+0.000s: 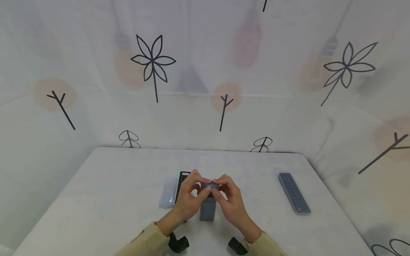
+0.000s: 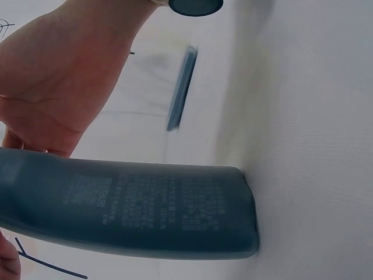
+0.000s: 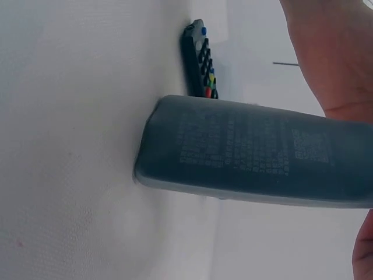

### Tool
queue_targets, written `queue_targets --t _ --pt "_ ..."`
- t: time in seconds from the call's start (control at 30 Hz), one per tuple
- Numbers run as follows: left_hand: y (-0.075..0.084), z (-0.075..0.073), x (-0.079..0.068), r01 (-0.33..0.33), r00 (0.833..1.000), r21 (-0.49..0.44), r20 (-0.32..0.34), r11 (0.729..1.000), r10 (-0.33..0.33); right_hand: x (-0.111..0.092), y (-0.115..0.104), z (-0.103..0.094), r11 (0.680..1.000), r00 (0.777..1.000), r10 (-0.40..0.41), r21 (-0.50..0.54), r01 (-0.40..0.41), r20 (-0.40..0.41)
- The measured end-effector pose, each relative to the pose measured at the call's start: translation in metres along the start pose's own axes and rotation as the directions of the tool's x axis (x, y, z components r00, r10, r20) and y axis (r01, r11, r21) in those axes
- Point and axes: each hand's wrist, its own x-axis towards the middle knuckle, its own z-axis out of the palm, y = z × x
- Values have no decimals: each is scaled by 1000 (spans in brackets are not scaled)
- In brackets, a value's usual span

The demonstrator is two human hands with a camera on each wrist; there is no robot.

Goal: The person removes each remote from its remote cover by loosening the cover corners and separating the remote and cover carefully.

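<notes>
Head view: the blue-grey case (image 1: 207,210) is at the middle of the table (image 1: 96,217), between my two hands, with its long axis running from my fingers at the upper end to the free lower end nearer my body. Both wrist views show the case's printed face; the lower end is at the white table surface, and contact with it cannot be confirmed.

Surrounding items: a black remote (image 1: 182,180) is beyond my left hand (image 1: 189,200), which hides part of it. A clear plastic bag (image 1: 168,193) is just left of that remote. A second remote (image 1: 294,193), grey with rows of buttons, is well apart to the right, its long axis slanting toward my right side. In the right wrist view, the case covers the lower part of the black remote.

Finger position: the thumb and index finger of my left hand pinch the left side of the case's upper end; those of my right hand (image 1: 232,202) pinch the right side. My thumb tips meet or nearly meet on the near face. The case extends below my fingers.
</notes>
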Motion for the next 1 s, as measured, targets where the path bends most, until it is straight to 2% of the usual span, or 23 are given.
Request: queue_targets --t 0.17,0.43,0.67,0.7,0.87,1.0 --pt "-3 0 -1 -12 1000 -9 -4 1000 12 -1 -3 3 1000 999 10 -5 -11 -32" --pt "-35 -2 -13 15 1000 -52 26 999 -14 -1 -8 6 996 993 -14 -84 4 -119" --pt "-4 -4 -2 -10 999 -53 45 999 12 -2 -14 6 977 987 -34 -215 -1 -158" --pt "-4 -4 -3 -11 999 -53 45 999 14 -3 -15 6 973 987 -29 -229 -9 -159" --pt "-23 -4 -10 -12 999 -33 46 999 14 -3 -18 6 960 985 -30 -280 -19 -170" --pt "-35 -4 -15 -8 999 -19 49 1000 9 0 -20 4 946 984 -64 -323 6 -168"
